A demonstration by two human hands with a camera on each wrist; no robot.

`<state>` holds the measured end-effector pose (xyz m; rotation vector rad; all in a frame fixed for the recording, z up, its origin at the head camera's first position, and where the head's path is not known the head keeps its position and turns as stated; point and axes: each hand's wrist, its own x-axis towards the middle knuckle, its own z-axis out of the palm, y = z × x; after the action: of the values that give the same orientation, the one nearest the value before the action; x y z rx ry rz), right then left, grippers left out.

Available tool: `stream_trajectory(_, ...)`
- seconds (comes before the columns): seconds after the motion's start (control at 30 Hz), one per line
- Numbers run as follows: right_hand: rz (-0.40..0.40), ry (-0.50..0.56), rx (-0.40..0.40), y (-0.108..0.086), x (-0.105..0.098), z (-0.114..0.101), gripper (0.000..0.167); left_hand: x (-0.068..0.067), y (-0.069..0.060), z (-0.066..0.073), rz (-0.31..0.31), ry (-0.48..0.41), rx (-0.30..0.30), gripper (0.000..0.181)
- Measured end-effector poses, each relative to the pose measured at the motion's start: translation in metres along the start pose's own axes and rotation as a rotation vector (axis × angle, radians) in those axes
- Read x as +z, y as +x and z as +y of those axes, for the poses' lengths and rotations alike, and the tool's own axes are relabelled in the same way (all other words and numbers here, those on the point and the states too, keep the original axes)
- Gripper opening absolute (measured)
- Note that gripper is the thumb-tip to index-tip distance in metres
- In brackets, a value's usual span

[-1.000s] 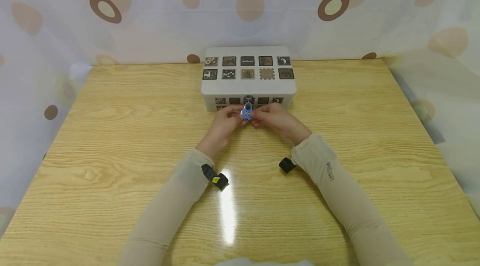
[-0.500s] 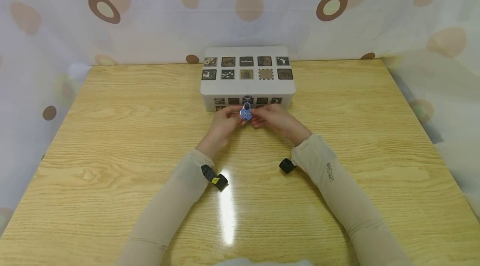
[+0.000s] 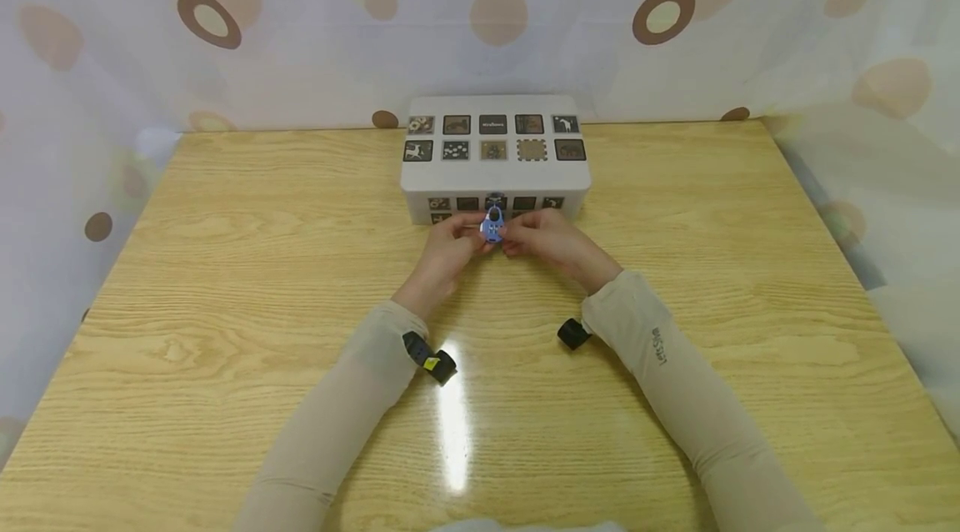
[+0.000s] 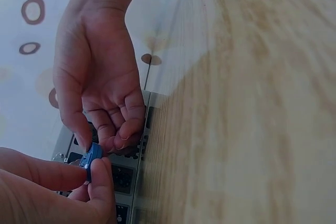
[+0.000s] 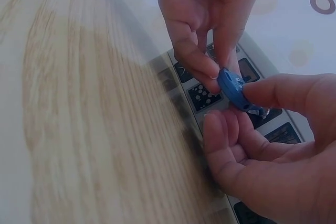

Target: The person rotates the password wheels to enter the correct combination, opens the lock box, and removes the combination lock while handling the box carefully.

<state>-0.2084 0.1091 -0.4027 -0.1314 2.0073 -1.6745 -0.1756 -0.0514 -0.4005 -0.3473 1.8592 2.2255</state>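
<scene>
A small blue padlock (image 3: pixel 492 230) with number dials hangs at the latch on the front of a white box (image 3: pixel 495 176) printed with picture squares. My left hand (image 3: pixel 441 257) pinches the padlock's left side between thumb and fingers. From the right, my right hand (image 3: pixel 562 247) has its thumb and fingers on the padlock's other side. In the left wrist view the blue padlock (image 4: pixel 93 157) sits between both hands' fingertips. The right wrist view shows the padlock (image 5: pixel 233 88) pinched, with its metal shackle toward the box.
The box stands near the back edge of the wooden table (image 3: pixel 225 282), in front of a patterned curtain (image 3: pixel 420 32). Black wrist straps with small cameras (image 3: pixel 442 366) hang beside both forearms, over the table.
Both hands stay at the padlock with hardly any movement. The right thumb has shifted slightly on the padlock's face, covering part of the dials.
</scene>
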Motion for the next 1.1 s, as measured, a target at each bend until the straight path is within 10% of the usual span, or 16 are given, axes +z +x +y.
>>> stream_trajectory(1.1, -0.021, 0.113, 0.019, -0.0019, -0.0003, -0.0001, 0.034, 0.0011, -0.0033, 0.0019, 0.002, -0.002, 0.011, 0.036)
